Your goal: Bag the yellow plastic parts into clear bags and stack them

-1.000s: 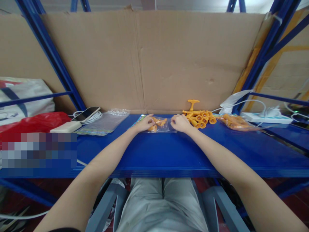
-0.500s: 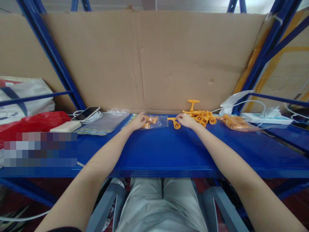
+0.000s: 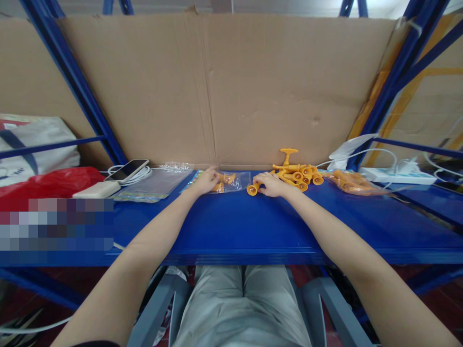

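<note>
My left hand (image 3: 207, 180) is closed on the left part of a clear plastic bag (image 3: 243, 181), which lies on the blue shelf. Inside the bag are a few orange plastic pieces (image 3: 227, 179). To its right, my right hand (image 3: 272, 184) grips an orange piece with a round, cup-like end (image 3: 252, 190); that end points toward me, close to the bag's right edge. The fingers hide the rest of this piece. Just beyond my right hand lies a pile of similar orange pieces (image 3: 306, 172), one with a T-shaped handle (image 3: 289, 155) standing up.
Flat clear bags (image 3: 157, 180) lie at the left, beside a phone (image 3: 128, 169) with a coiled white cable and a white box (image 3: 97, 189). A filled bag of orange pieces (image 3: 349, 182) and a white power strip (image 3: 401, 176) sit at the right. Cardboard (image 3: 282, 86) stands behind.
My right hand has moved slightly left with the orange piece, whose cup end has come closer to the bag. My left hand stays on the bag.
</note>
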Available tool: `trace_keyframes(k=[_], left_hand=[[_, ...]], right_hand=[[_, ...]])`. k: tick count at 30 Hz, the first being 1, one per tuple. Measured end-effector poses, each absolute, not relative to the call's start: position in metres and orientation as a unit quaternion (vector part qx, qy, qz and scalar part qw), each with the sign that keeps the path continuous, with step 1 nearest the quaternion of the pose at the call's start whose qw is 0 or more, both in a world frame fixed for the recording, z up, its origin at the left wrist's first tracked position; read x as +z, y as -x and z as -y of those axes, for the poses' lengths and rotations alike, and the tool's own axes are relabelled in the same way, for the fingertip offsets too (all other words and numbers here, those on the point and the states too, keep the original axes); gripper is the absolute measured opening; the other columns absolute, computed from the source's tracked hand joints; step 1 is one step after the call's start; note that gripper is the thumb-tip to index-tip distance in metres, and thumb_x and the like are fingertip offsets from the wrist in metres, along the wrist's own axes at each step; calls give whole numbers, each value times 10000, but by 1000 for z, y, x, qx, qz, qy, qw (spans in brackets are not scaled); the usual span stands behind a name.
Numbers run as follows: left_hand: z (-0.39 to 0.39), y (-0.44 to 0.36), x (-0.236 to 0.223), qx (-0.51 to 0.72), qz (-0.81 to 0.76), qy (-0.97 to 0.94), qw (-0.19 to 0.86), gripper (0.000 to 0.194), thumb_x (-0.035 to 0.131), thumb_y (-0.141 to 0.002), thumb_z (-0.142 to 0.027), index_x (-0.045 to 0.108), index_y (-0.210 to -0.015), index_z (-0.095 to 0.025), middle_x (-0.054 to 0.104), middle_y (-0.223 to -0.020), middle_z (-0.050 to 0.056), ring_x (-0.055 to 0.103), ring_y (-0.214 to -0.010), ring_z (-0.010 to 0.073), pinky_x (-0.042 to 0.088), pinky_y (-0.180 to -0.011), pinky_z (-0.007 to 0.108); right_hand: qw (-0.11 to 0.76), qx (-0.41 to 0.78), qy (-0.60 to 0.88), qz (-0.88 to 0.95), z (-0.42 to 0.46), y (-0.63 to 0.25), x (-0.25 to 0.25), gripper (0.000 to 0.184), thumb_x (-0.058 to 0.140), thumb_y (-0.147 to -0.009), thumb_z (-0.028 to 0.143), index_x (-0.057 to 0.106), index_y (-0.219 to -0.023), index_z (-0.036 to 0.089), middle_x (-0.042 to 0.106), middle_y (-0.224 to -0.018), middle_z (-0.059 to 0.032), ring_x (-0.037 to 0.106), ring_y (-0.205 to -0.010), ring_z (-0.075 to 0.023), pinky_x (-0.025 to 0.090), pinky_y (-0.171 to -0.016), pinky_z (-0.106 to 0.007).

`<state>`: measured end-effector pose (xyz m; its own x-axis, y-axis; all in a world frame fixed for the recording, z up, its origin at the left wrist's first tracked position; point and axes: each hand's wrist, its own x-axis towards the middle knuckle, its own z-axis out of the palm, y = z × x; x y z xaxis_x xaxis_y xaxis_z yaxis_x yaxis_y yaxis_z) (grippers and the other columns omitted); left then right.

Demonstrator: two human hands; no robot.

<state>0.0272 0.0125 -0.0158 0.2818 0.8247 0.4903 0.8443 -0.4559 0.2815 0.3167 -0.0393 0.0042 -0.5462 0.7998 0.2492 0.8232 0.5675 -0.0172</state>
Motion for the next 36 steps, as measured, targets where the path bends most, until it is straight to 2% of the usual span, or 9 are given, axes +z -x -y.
trace_keyframes(k=[3, 6, 13, 20, 28, 31, 36], left_hand=[[-12, -28, -15, -306, 535, 787, 23, 214, 438, -866, -269, 632, -856, -179, 604, -1325, 134, 490, -1315, 246, 319, -1151, 410], [-10, -28, -14, -315, 557, 768, 32, 238, 411, -884, -269, 626, -912, -170, 640, -1249, 144, 513, -1282, 256, 344, -1126, 429], [-9, -26, -15, -314, 652, 690, 28, 311, 371, -923, -318, 609, -1027, -146, 637, -1218, 175, 556, -1204, 284, 402, -1047, 451], [-14, -26, -16, -295, 661, 689, -19, 374, 345, -934, -310, 619, -1058, -89, 635, -1199, 225, 586, -1163, 297, 429, -1006, 391], [-10, -37, -18, -317, 591, 741, -39, 274, 419, -896, -305, 615, -986, -136, 657, -1140, 155, 573, -1154, 266, 415, -1032, 389], [-7, -45, -17, -329, 577, 746, -54, 264, 411, -900, -300, 614, -960, -142, 660, -1122, 147, 584, -1125, 257, 420, -1028, 388], [-1, -56, -15, -358, 548, 748, -108, 227, 426, -900, -300, 608, -922, -167, 672, -1086, 113, 595, -1100, 241, 439, -1010, 385]], right_hand=[[76, -53, 498, 862, 48, -313, 12, 237, 578, -840, 203, 596, -1075, 181, 689, -1032, -90, 602, -992, -245, 383, -826, -342], [64, -65, 537, 839, 53, -312, 19, 236, 532, -871, 213, 573, -1102, 182, 712, -970, -81, 639, -892, -231, 373, -774, -319], [116, -123, 616, 769, 51, -316, 24, 310, 454, -916, 235, 614, -1174, 171, 719, -1086, -142, 638, -1066, -292, 353, -907, -416], [71, -106, 587, 799, 51, -314, 21, 349, 486, -898, 256, 671, -1193, 225, 727, -1121, -100, 633, -1102, -285, 360, -938, -425], [65, -83, 572, 813, 55, -311, 22, 348, 489, -874, 204, 702, -1147, 243, 723, -1142, -75, 627, -1103, -267, 369, -931, -414], [80, -75, 568, 816, 53, -310, 21, 316, 516, -869, 232, 714, -1114, 243, 741, -1070, -70, 651, -1028, -251, 401, -881, -373], [148, 0, 558, 816, 46, -309, 13, 247, 594, -811, 236, 740, -1005, 191, 744, -886, -53, 656, -802, -196, 421, -699, -275]])
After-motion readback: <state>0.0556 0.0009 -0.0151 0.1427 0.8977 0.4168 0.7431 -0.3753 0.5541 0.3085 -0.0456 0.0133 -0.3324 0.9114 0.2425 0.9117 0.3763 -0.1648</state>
